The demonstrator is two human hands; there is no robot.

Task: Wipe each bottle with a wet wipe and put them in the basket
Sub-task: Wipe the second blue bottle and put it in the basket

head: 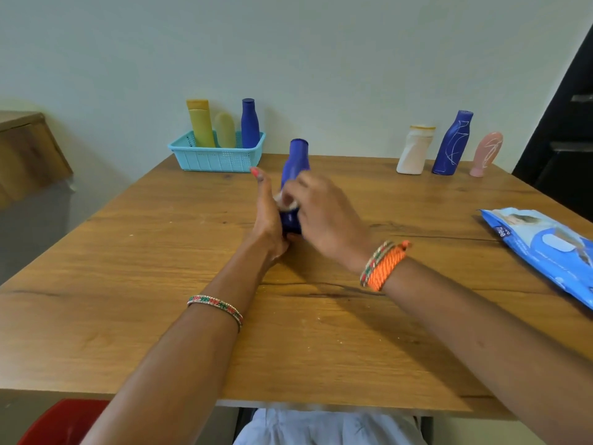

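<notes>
Near the middle of the table [96,316], the left hand [268,220] steadies the base of a blue bottle [296,162], fingers partly straight. The right hand [321,216] is closed on a wet wipe [287,203], pressing it to the bottle's side. By the right edge lies the wipe pack [545,248]. Along the far edge three bottles [447,149] wait, two with scribbles. At the far left corner the basket [218,155] holds three bottles. The left grip looks loose; a hard rub could tip the bottle or slide it free.
</notes>
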